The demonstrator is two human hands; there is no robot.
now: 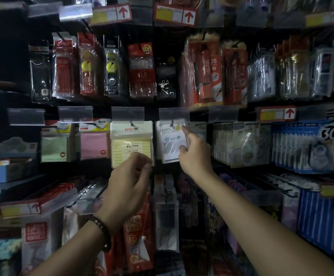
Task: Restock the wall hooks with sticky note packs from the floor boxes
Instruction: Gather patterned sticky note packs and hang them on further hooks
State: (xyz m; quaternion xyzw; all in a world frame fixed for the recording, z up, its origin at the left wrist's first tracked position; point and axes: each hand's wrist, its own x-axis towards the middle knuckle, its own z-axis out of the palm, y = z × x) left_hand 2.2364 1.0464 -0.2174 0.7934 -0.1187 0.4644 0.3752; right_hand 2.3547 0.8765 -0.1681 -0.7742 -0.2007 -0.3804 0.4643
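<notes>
Nearest, your braceleted left hand (pixel 130 176) seems to pinch a lower corner of the yellow lined sticky note pack (pixel 131 144) while your right hand (pixel 194 154) grips the white clear-sleeved sticky note pack (pixel 171 143) on its middle-row wire wall hook (pixel 172 122): slide it fully back, level.

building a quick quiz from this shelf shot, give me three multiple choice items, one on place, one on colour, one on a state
1. Which pack hangs just left of the yellow pack?
a) green
b) pink pack
c) blue

2. What colour are the tag arrows?
a) red
b) green
c) black

3. What is the right hand doing?
a) hanging idle
b) holding a pen
c) gripping the white pack

Key: 1 b, pink hangs right beside yellow; 2 a, the arrows are red on white; 3 c, thumb and finger are on its right edge.
</notes>
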